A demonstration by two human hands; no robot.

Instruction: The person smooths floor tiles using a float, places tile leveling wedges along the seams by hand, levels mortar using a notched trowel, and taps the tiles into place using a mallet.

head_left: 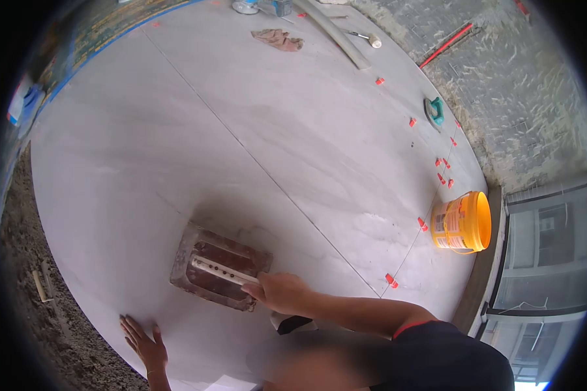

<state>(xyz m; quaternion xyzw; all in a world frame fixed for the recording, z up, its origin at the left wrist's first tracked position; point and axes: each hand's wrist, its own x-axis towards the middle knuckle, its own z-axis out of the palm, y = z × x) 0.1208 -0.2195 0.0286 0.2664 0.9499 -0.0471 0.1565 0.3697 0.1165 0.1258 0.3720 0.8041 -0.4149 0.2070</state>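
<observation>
My right hand (277, 292) is wrapped round the end of a pale handle on a rectangular tile tool (205, 277). The tool has a brown, dusty base and sits on the large light grey tiles (241, 189). Several dark dots run along its handle. To the left, near the tile edge, my left hand (143, 342) lies flat on the tile with its fingers spread and holds nothing. A thin joint line runs diagonally past the tool on its right side.
A yellow bucket (460, 223) stands at the right by a glass door. Red clips (392, 281) line a joint. Farther off are a green suction cup (436, 111), a pinkish cloth (278, 40) and a white-headed mallet (374, 41). Rough mortar (29, 241) borders the left edge.
</observation>
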